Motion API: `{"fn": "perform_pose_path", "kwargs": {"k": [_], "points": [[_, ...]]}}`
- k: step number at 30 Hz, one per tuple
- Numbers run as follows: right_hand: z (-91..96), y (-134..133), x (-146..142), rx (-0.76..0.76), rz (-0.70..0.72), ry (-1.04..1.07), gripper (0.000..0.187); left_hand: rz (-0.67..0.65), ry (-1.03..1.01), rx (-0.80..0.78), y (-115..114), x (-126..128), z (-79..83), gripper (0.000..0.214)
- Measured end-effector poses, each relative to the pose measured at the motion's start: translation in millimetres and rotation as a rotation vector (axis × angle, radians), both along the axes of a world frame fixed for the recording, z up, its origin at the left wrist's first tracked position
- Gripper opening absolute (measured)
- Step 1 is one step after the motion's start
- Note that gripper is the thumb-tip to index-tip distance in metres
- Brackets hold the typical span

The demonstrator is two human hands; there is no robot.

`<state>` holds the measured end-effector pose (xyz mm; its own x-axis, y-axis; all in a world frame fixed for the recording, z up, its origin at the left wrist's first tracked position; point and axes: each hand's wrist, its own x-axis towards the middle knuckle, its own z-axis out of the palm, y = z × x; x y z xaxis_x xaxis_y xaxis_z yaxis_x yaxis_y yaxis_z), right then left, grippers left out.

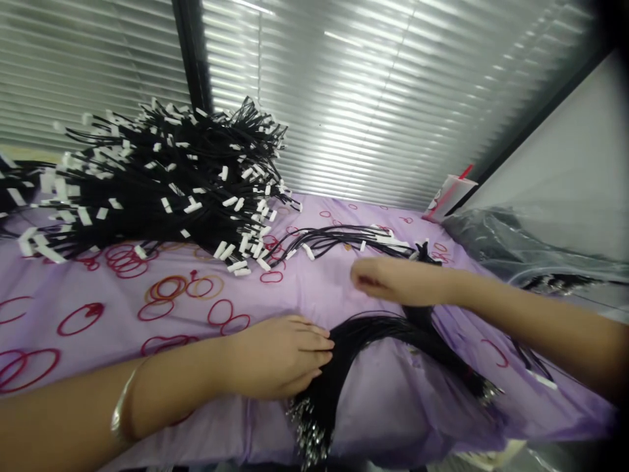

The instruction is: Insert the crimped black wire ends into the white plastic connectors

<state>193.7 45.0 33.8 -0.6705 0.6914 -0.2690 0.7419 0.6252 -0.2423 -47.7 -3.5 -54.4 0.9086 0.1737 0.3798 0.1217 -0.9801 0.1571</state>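
My left hand point(285, 354) lies over the left part of a bundle of black cables point(363, 331), its fingers bent round the cables and its thumb hidden. The bundle arches across the purple table cover, with small shiny metal terminals point(312, 426) at its near end and more at its right end. Above the bundle is my right hand point(393, 278), its fingers curled closed; what they hold, if anything, is hidden. Just beyond it lie several loose black cables point(339, 237) with white connectors. A dark strip passes under my right wrist, partly covered.
A tall heap of black cables with white connectors point(162, 177) fills the back left. Red and orange rubber bands point(170, 288) are scattered over the purple cover point(324, 282). A cup with a red straw point(449, 196) and clear plastic bags point(511, 242) stand at the right. Blinds point(354, 118) rise behind.
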Motion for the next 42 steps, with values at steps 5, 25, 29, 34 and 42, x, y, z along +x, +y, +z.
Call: {"fn": "perform_pose_path", "kwargs": {"k": [5,25,29,34,42], "points": [[64.1,20.9,-47.7,0.106,-0.070,0.233,0.010,-0.023,-0.042,0.002,1.3,0.4,-2.4,0.027],[-46.5,146.0,-32.9,0.403,-0.165,0.162,0.033,0.003,-0.030,-0.058,3.3,-1.4,-10.6,0.031],[-18.4,151.8,-30.1,0.441,-0.222,0.318,0.030,0.057,-0.074,-0.260,2.2,-2.8,-2.9,0.030],[49.0,114.8,-29.8,0.609,-0.209,0.483,0.016,0.343,-0.509,-1.020,8.4,-0.5,3.5,0.047],[73.2,38.7,-4.8,0.898,-0.150,0.298,0.015,0.139,-0.978,-1.792,18.3,2.1,19.0,0.057]]}}
